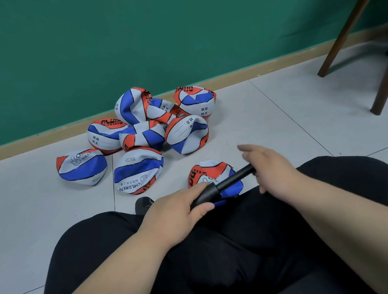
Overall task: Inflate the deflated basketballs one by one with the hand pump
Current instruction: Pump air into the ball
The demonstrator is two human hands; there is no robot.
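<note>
A black hand pump lies slanted above my lap. My left hand grips its thick barrel at the lower left end. My right hand is at the thin upper end, which meets its palm; the fingers are spread and fairly straight. Just behind the pump, a deflated red, white and blue basketball sits on the floor in front of my knees, partly hidden by the pump and my hands. Several more deflated basketballs are heaped on the floor against the wall.
I sit with black-trousered legs filling the lower frame, and a dark shoe tip shows by my left hand. Brown wooden furniture legs stand at the right. A green wall with a tan baseboard bounds the pale tiled floor.
</note>
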